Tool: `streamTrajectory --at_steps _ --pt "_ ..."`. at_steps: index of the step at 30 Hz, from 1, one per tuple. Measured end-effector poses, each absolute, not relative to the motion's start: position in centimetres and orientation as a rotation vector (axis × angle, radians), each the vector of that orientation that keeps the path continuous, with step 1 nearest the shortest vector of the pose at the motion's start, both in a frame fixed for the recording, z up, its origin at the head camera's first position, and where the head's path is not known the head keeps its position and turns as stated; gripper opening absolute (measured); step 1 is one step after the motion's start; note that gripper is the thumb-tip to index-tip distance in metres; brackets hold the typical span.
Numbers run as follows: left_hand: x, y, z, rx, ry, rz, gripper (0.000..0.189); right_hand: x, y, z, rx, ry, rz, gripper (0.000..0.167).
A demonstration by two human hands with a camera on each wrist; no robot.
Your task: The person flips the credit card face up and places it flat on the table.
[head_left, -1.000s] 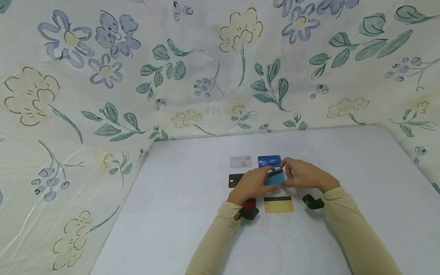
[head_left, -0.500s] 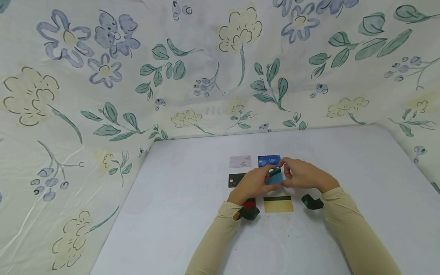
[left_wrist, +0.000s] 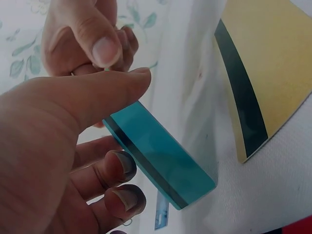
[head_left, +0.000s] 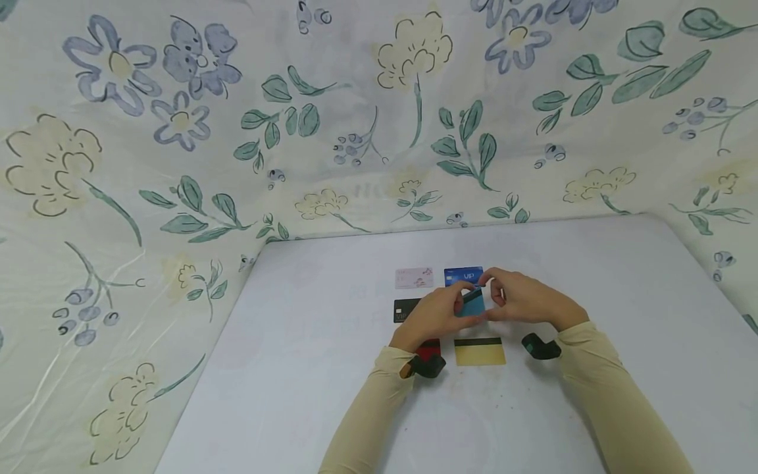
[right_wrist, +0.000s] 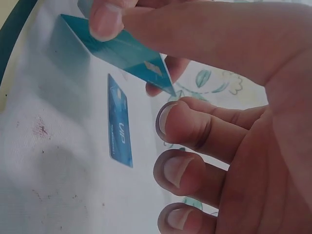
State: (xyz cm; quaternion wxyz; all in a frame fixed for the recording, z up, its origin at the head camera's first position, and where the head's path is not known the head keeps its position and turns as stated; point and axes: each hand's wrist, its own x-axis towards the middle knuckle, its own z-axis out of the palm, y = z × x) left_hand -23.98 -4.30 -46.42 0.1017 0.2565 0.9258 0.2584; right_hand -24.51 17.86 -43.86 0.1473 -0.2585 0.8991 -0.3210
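A teal bank card (head_left: 473,304) with a dark stripe is held tilted above the white table, between both hands. My left hand (head_left: 435,313) grips it from the left, its thumb along the near edge in the left wrist view, where the card's striped face (left_wrist: 161,156) shows. From the right, my right hand (head_left: 527,297) pinches it with thumb and index finger; its other fingers (right_wrist: 183,168) are curled away from the card. The right wrist view shows the card's other face (right_wrist: 131,56), with a chip. Fingers cover part of the card's edges.
Around the hands, more cards lie on the white table (head_left: 308,329): pink (head_left: 414,278), blue VIP (head_left: 464,276), black (head_left: 406,311), gold (head_left: 480,351) and red (head_left: 430,349). The left hand and wrist partly cover the black and red ones. Floral cloth (head_left: 355,99) hangs behind.
The teal card has shifted slightly left and turned a little between the fingers. My right hand has moved up slightly. The cards on the table have stayed put.
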Motion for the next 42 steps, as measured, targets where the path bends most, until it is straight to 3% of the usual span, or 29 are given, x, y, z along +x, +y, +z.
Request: streamTrajectory --at_steps 11,42 --pt "-24.0 -4.4 -46.3 0.727 2.729 0.776 0.069 -24.6 18.0 -44.1 -0.708 2.536 -0.948 0.067" --pt "-23.8 -4.8 -45.7 0.72 2.68 0.891 0.062 -24.8 17.7 -44.9 -0.684 2.527 -0.965 0.065"
